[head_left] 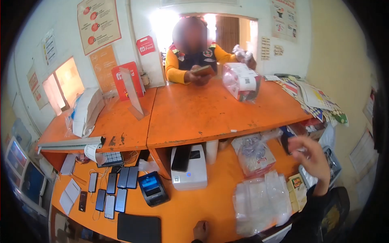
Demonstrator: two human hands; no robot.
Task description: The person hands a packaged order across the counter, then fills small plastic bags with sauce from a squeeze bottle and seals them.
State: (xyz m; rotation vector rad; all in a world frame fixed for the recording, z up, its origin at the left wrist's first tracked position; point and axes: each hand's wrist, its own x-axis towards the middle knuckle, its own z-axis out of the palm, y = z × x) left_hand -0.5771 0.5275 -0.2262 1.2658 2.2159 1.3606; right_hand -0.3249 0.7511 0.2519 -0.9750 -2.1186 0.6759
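My right hand (311, 158) is raised above the right side of the lower desk, fingers apart and slightly bent, holding nothing. Below and left of it lie a stack of clear plastic bags (262, 202) and a plastic-wrapped red and white package (256, 156). My left hand (201, 231) rests curled on the orange desk (188, 206) at the bottom, with no object showing in it. Across the counter a person in yellow sleeves holds a phone (203, 71) and has the other hand at the top of a wrapped box (242, 82).
Several phones (110, 206) lie at the left beside a card terminal (152, 188). A white printer (189, 169) with a black phone (181, 158) on top stands under the raised orange counter (182, 109). A black pad (139, 227) lies in front; printed papers (314, 97) cover the counter's right end.
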